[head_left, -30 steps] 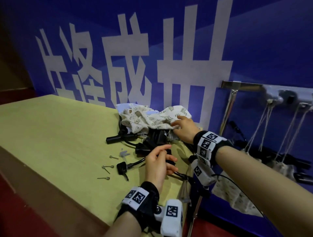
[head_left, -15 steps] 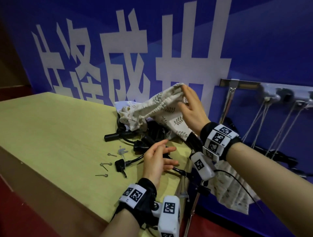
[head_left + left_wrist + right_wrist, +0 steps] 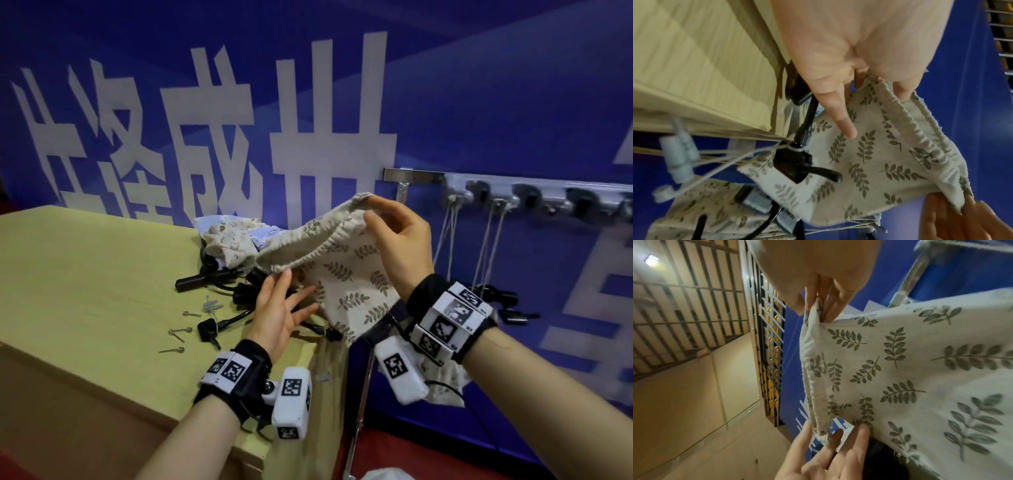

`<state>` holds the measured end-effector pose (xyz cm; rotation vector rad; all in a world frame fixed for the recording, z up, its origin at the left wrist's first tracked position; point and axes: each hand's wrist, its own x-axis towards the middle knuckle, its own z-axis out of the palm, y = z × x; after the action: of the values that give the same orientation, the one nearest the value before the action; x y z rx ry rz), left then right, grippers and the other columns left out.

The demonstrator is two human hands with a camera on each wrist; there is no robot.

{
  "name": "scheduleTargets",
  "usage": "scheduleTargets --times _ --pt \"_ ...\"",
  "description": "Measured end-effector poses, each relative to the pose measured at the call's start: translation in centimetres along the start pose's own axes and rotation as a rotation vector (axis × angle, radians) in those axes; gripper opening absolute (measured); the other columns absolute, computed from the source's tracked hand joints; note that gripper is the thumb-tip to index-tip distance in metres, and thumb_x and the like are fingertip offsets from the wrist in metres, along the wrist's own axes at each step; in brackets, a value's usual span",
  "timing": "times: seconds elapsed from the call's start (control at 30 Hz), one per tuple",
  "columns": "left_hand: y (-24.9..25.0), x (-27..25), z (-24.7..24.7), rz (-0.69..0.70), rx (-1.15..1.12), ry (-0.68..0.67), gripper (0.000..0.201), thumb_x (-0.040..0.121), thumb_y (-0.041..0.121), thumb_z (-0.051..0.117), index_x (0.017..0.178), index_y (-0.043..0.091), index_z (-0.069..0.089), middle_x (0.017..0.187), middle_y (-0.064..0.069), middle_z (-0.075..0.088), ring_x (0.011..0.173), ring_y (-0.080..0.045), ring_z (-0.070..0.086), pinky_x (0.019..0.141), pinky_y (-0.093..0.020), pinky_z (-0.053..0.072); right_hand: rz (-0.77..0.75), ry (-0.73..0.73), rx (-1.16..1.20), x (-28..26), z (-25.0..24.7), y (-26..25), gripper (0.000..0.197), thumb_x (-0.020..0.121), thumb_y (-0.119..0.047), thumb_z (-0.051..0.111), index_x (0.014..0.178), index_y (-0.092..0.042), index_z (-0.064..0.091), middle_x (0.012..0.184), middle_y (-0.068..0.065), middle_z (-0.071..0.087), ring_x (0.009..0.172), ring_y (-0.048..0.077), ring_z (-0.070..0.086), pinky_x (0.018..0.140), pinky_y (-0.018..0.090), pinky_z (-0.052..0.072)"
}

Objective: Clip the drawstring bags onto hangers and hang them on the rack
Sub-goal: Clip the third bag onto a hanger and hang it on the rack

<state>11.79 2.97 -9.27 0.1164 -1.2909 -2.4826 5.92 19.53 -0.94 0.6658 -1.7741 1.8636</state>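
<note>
your right hand point(image 3: 400, 246) and left hand point(image 3: 277, 308) each pinch a corner of the leaf-print bag's point(image 3: 346, 274) gathered rim, past the table point(image 3: 85, 274) edge.

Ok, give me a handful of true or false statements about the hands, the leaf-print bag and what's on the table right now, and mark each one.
1. The right hand pinches the gathered top hem of the leaf-print drawstring bag. True.
2. The bag lies flat on the table. False: it is held up in the air above the table's far corner.
3. The left hand grips a black hanger. False: its fingers are on the other end of the bag's hem; the black clip hangers lie on the table.
4. More printed bags lie piled at the back of the table. True.
5. The rack on the blue wall is bare. False: strings hang from it.
</note>
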Motion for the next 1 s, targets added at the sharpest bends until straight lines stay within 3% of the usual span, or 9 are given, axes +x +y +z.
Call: scheduleTargets --times 0.17,0.3,0.43,0.53,0.6,0.7,0.8,0.83,1.0 --pt "0.3 -0.3 0.9 -0.038 0.022 0.004 0.064 0.093 0.029 0.056 0.148 0.019 0.024 0.143 -0.009 0.047 0.119 -0.027 0.058 0.078 -0.036 0.06 0.046 0.037 -0.042 -0.5 -2.4 -0.1 0.023 0.085 -0.015 0.063 0.105 -0.02 0.073 0.1 -0.002 0.074 0.097 0.014 0.069 0.088 0.043 0.056" --pt "0.6 -1.1 1.7 -0.033 0.09 -0.036 0.053 0.094 0.023 0.057 0.141 0.025 0.032 0.135 -0.007 0.053 0.119 -0.025 0.057 0.081 -0.037 0.057 0.088 0.034 -0.07 -1.2 -3.5 -0.1 0.022 0.082 -0.013 0.059 0.095 -0.023 0.074 0.095 0.0 0.075 0.092 0.022 0.07 0.084 0.049 0.057" --pt "1.0 -1.9 2.7 -0.023 0.192 -0.068 0.025 0.095 0.016 0.055 0.12 0.011 0.054 0.112 -0.011 0.067 0.096 -0.022 0.065 0.072 -0.031 0.059 0.123 0.035 -0.084 -2.0 -4.5 -0.5 0.025 0.082 -0.002 0.054 0.09 -0.019 0.071 0.093 0.008 0.073 0.091 0.029 0.068 0.084 0.046 0.057" --pt "1.2 -2.5 3.5 -0.007 0.281 -0.055 0.051 0.089 -0.005 0.051 0.136 0.013 0.04 0.118 -0.016 0.062 0.095 -0.025 0.062 0.08 -0.038 0.054 0.147 0.096 -0.05 -1.9 -5.6 -0.9 0.025 0.081 -0.004 0.05 0.086 -0.023 0.065 0.088 0.004 0.068 0.08 0.021 0.064 0.076 0.04 0.056" --pt "1.3 -2.8 3.7 -0.019 0.361 -0.076 0.066 0.078 -0.015 0.045 0.139 0.01 0.036 0.116 -0.018 0.058 0.09 -0.027 0.058 0.07 -0.035 0.05 0.233 0.086 -0.062 -1.9 -6.2 -1.1 0.03 0.081 -0.003 0.043 0.086 -0.026 0.062 0.08 -0.002 0.061 0.069 0.013 0.056 0.065 0.031 0.047" --pt "1.3 -3.8 3.9 -0.023 0.525 -0.128 0.066 0.062 -0.007 0.044 0.127 -0.003 0.048 0.095 -0.022 0.057 0.068 -0.017 0.049 0.049 -0.024 0.035 0.391 -0.059 -0.224 -2.3 -6.8 -1.1 0.034 0.082 -0.001 0.037 0.077 -0.02 0.065 0.061 -0.007 0.057 0.058 0.01 0.046 0.053 0.026 0.034" --pt "1.2 -4.8 3.8 -0.01 0.596 -0.157 0.008 0.07 0.003 0.055 0.072 0.011 0.054 0.069 -0.008 0.047 0.063 -0.018 0.04 0.06 -0.027 0.033 0.507 -0.285 -0.44 -3.3 -6.7 -0.4 0.027 0.086 -0.019 0.048 0.072 -0.012 0.07 0.065 -0.002 0.066 0.064 0.018 0.054 0.061 0.03 0.042" --pt "1.1 -4.8 3.5 0.001 0.62 -0.158 0.015 0.077 0.004 0.058 0.066 0.014 0.052 0.07 -0.005 0.049 0.066 -0.019 0.045 0.064 -0.028 0.036 0.511 -0.335 -0.495 -3.6 -6.6 -0.1 0.026 0.086 -0.022 0.051 0.075 -0.01 0.071 0.072 0.003 0.066 0.068 0.02 0.055 0.064 0.031 0.044" --pt "0.8 -4.8 1.1 0.017 0.78 -0.115 0.012 0.089 0.01 0.057 0.078 0.013 0.06 0.061 0.002 0.054 0.05 -0.007 0.049 0.047 -0.02 0.039 0.416 -0.438 -0.555 -4.0 -4.3 0.9 0.023 0.09 -0.024 0.06 0.085 -0.005 0.07 0.075 0.006 0.061 0.072 0.018 0.055 0.067 0.034 0.046"
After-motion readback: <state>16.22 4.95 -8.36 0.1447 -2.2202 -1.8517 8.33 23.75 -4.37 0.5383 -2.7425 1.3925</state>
